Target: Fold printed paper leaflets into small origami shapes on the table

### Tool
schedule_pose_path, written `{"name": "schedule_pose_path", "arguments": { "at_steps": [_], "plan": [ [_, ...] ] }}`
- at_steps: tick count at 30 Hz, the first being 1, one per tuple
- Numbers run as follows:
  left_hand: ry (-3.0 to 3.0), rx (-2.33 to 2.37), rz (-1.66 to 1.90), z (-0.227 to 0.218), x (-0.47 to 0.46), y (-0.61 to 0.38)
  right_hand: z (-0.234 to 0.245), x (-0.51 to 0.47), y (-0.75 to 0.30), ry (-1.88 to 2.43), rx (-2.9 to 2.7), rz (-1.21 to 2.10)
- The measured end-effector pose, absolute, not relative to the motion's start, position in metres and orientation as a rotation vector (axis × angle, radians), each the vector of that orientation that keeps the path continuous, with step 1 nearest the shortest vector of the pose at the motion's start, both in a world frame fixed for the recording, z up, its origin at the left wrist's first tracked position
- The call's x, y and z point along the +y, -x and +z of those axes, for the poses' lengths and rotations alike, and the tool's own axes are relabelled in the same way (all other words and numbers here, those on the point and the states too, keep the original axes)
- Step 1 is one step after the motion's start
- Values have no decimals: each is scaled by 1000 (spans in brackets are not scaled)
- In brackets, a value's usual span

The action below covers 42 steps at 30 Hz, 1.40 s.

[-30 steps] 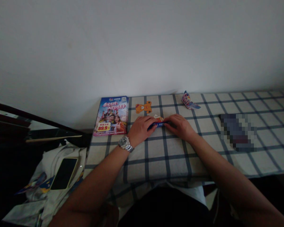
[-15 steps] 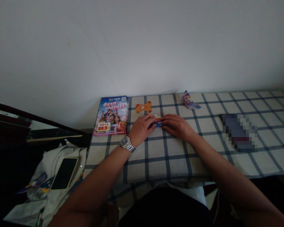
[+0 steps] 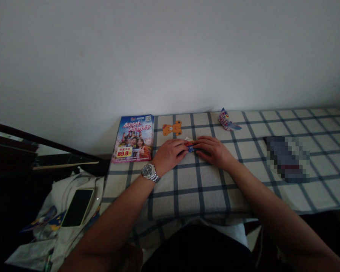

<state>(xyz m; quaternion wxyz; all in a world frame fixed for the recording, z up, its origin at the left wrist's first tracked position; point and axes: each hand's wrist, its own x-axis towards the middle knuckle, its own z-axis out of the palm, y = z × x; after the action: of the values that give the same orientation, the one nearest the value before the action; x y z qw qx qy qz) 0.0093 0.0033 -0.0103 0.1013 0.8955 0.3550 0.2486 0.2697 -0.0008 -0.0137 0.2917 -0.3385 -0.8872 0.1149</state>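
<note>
Both your forearms come in from the lower corners and converge over the checked tablecloth (image 3: 187, 192), backs of the hands up and fingers curled inward. Your left hand (image 3: 170, 155) and right hand (image 3: 214, 152) sit close together with a narrow gap between, each gripping one end of a small folded paper (image 3: 191, 147), which lies low at the table, just below the bear figure (image 3: 172, 128). Your fingers hide much of it. A metal watch (image 3: 150, 173) circles your left wrist.

On the leaflet stack (image 3: 133, 141), left of your left hand, you can read "89.9" in a yellow box under a title in large Chinese characters; a QR code fills its top right corner, and the bottom lines are too small to read. The print on your folded paper is also illegible.

Beyond your right hand, near the wall (image 3: 170, 56), stands a creased printed paper piece (image 3: 228, 121). A dark, pixelated object (image 3: 287, 158) lies farther right. Down to your left, a phone (image 3: 78, 207) rests on whitish crumpled material (image 3: 56, 241).
</note>
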Motion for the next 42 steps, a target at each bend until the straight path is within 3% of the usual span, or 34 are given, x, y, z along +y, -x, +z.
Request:
{"name": "schedule_pose_path", "arguments": {
  "at_steps": [42],
  "plan": [
    [-2650,881,713,-6,-3,-9,-13,-2,-274,1034,-2355,160]
  ]
}}
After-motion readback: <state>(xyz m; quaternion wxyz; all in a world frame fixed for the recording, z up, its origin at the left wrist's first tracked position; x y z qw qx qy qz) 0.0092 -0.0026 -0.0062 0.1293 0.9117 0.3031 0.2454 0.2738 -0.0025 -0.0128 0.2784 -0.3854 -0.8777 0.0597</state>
